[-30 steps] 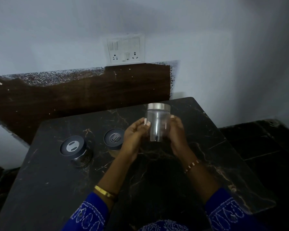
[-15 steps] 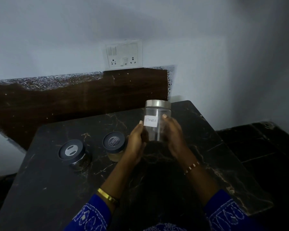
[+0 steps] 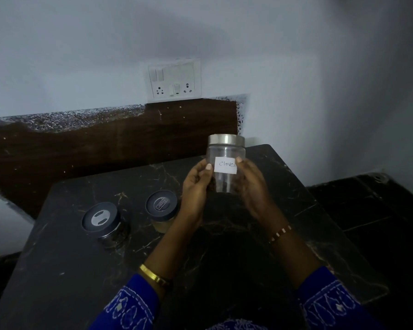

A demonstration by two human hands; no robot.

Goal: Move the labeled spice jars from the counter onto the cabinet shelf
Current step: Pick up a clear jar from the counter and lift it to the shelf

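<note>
Fingers of both hands gripping clear glass jar with steel lid, raised above black marble tabletop. I'm seeing white "Cloves" label now turning toward me; blank side a second ago. Jar looking empty. Two dark-lidded jars waiting left, contents unclear. Shelf out of view.

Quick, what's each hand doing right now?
Left hand: holding the cloves jar.
Right hand: holding the same jar from the other side.
</note>
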